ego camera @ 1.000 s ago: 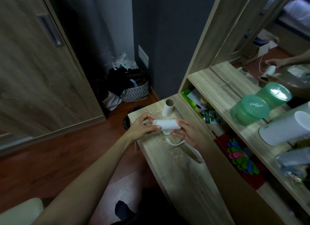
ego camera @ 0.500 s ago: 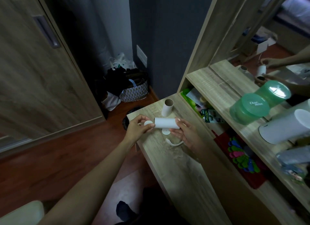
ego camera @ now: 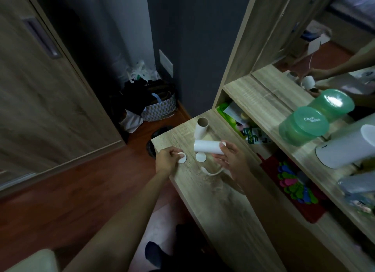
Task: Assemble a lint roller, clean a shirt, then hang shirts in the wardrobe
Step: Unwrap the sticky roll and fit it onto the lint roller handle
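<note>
My right hand (ego camera: 232, 157) grips a white lint roll (ego camera: 207, 147) by its right end and holds it level above the wooden desk (ego camera: 219, 202). My left hand (ego camera: 167, 160) pinches a small white round end cap (ego camera: 181, 157), apart from the roll's left end. A second white round cap (ego camera: 200, 157) lies flat on the desk between my hands. The white curved roller handle (ego camera: 211, 171) lies on the desk under my right hand. An empty cardboard tube (ego camera: 201, 127) stands upright behind the roll.
A wardrobe door (ego camera: 40, 85) with a recessed handle stands at the left. A patterned basket of clothes (ego camera: 158, 107) sits on the floor in the corner. The shelf at the right carries a green lidded tub (ego camera: 304, 125), a white cylinder (ego camera: 345, 148) and a mirror.
My left hand has drawn away from the roll's left end to the left and down, taking a round cap with it. The right hand still holds the roll.
</note>
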The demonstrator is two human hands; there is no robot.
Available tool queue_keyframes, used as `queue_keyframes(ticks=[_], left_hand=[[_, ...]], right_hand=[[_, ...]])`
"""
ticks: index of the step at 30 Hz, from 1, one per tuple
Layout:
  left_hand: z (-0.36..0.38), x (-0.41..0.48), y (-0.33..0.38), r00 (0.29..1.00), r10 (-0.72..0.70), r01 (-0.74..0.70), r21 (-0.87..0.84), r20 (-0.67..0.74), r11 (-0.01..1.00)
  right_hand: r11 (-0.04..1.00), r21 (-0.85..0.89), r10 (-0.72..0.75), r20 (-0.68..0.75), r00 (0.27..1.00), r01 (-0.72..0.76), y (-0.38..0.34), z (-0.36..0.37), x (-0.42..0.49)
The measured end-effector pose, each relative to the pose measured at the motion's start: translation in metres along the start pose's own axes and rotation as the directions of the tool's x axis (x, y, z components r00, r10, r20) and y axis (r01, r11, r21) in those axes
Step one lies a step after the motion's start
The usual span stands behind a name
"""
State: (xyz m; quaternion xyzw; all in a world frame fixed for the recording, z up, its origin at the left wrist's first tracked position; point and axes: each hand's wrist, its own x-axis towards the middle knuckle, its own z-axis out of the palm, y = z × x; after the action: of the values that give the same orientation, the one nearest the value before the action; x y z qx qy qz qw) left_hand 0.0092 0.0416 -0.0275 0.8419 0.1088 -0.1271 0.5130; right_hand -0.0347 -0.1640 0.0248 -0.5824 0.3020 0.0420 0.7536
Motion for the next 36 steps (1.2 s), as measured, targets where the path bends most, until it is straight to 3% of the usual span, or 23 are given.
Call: queue_keyframes(ticks=[5, 13, 19, 23, 27, 29, 31, 34, 36], left_hand=[[0.001, 0.003, -0.009, 0.999, 0.033, -0.031, -0.053, 0.028, 0.998], [-0.021, -0.005, 0.008, 0.982, 0.16, -0.12, -0.327, 0.096, 0.937], [-0.058, -0.014, 0.023, 0.925, 0.234, -0.071, -0.47, 0.298, 0.88], [-0.084, -0.012, 0.024, 0.932, 0.263, -0.107, -0.505, 0.248, 0.856], [-0.109, 0.006, 0.006, 0.97, 0.204, -0.095, -0.563, 0.133, 0.821], [-0.121, 0.021, -0.008, 0.99, 0.135, -0.08, -0.596, 0.048, 0.799], [-0.132, 0.039, -0.026, 0.998, 0.063, -0.068, -0.63, -0.031, 0.774], [-0.139, 0.074, -0.056, 0.991, -0.025, -0.066, -0.645, -0.131, 0.761], [-0.138, 0.097, -0.075, 0.983, -0.077, -0.05, -0.644, -0.167, 0.763]], right_hand=[[1.0, -0.028, -0.014, 0.004, 1.0, 0.014, -0.002, 0.0, -0.004], [0.999, -0.039, -0.017, -0.008, 1.0, 0.017, 0.0, 0.01, -0.014], [1.0, -0.002, -0.026, 0.162, 0.986, 0.027, -0.008, 0.05, -0.028], [0.988, -0.045, -0.139, 0.187, 0.972, 0.15, 0.002, 0.086, -0.023], [0.978, -0.131, -0.132, 0.21, 0.969, 0.162, 0.007, 0.12, -0.01], [0.907, -0.312, -0.212, 0.242, 0.947, 0.282, 0.011, 0.135, 0.008], [0.755, -0.511, -0.283, 0.312, 0.907, 0.411, 0.017, 0.15, 0.037], [0.381, -0.763, -0.307, 0.428, 0.85, 0.522, 0.033, 0.17, 0.09], [0.118, -0.852, -0.253, 0.471, 0.845, 0.51, 0.046, 0.177, 0.121]])
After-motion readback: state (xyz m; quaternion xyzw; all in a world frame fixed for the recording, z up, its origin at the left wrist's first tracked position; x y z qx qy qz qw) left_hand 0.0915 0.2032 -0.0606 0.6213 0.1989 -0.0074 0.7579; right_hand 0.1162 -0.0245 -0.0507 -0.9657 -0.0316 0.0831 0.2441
